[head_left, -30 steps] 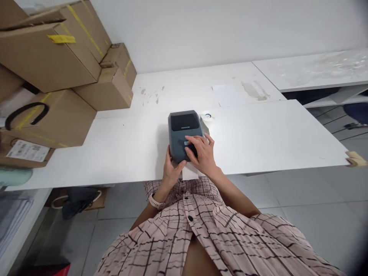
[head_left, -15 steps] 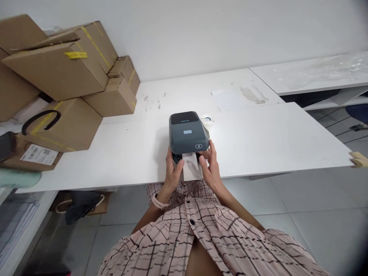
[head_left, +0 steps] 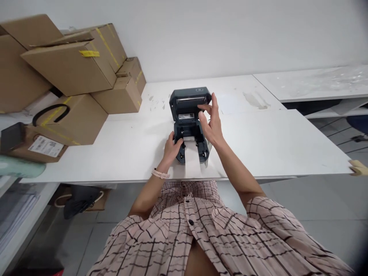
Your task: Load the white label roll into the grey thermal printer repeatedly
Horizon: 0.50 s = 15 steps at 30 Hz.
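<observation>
right fingers [head_left: 214, 102] wide, at lid [head_left: 183, 106]

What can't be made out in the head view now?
All head view:
- sticker inside raised printer lid: print too small
- shipping label on carton: blurred, too small
- blue object: cut off by right edge
- whether right hand touches lid: unclear, fingers overlap it

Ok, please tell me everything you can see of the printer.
The dark blue-grey printer, apparently plastic, stands open on the table, lid tilted back. Inside the lid are a shiny bar and a pale label. A white paper strip runs out of its front. The left hand holds its left side; the right hand is at the lid, contact unclear.
</observation>
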Available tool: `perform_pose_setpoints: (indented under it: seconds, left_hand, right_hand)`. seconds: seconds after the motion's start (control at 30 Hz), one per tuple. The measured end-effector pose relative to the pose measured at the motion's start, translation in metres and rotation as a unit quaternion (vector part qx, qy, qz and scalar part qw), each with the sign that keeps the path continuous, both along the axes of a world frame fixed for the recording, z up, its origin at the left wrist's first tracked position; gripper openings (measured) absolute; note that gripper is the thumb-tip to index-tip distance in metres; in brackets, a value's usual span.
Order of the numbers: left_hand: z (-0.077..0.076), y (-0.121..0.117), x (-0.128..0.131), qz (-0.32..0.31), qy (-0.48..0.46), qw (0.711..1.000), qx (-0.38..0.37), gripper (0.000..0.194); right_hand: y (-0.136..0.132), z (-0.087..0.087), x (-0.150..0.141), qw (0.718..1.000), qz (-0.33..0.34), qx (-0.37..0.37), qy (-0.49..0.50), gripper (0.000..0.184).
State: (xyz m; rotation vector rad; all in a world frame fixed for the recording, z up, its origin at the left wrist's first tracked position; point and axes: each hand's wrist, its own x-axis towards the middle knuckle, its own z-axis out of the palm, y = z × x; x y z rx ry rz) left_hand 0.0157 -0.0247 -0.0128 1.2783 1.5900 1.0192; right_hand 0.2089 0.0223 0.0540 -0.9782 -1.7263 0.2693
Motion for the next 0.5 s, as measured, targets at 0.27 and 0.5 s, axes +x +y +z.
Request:
perform_pose_setpoints:
  seconds: [0.27,0.5]
  left_hand:
    - [-0.001,0.031,0.006,0.005,0.042,0.999,0.019,0.089]
    - [-0.015,0.039,0.003,0.019,0.038,0.998,0.040,0.087]
  right_hand:
    - [0.053,0.009,0.000,0.991,-0.018,-0.020,-0.129,0.063]
    - [0.035,-0.006,-0.023,0.830,0.115,-0.160,-0.522,0.037]
